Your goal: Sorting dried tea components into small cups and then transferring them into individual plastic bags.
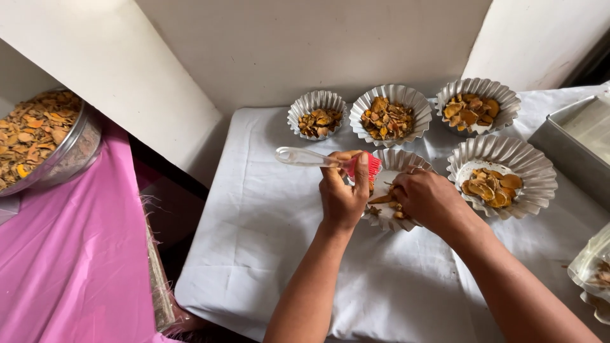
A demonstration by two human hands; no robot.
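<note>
1. While I watch from the head camera, my left hand (343, 194) is clenched on a brush (318, 159) with a clear handle and red bristles, held over the near mould (406, 162).
2. My right hand (429, 200) grips that mould's rim, fingers curled among the orange slices (387, 202) inside; it sits mid-cloth (267, 228), partly hidden by both hands.
3. I judge the fluted tin light, thin and easily dented, so the rim is the place to hold; the dried slices look brittle.
4. Just right, a wider mould (502, 174) holds a few slices.
5. Farther back stand three filled moulds (387, 114) in a row.
6. Far left, a steel bowl (70, 155) of slices rests on pink cloth (70, 267); a metal tray (572, 146) is at right.
</note>
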